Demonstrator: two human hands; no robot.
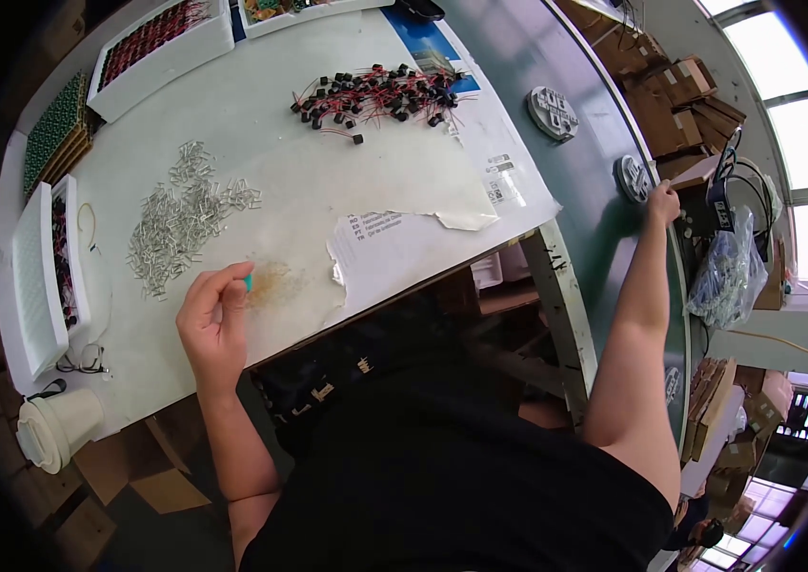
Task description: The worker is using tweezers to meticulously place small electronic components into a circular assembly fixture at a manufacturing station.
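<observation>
Over the near left part of the white table, my left hand [213, 324] is closed in a pinch on a small teal piece [249, 283]; most of it is hidden by the fingers. My right arm stretches out across the green conveyor belt [604, 276]. At the belt's far edge my right hand [663, 204] looks closed, and what its fingers hold is too small to make out. Beside it lies a round grey part [633, 179]. A pile of small clear tube-like pieces [175, 224] spreads out beyond my left hand.
Black components with red wires [375, 95] lie heaped on the table's far side. White foam boxes [161, 52] and stacked green circuit boards [56, 129] line the left edge. A white bin [61, 426] stands at the near left corner. Another grey part [553, 112] rests on the belt.
</observation>
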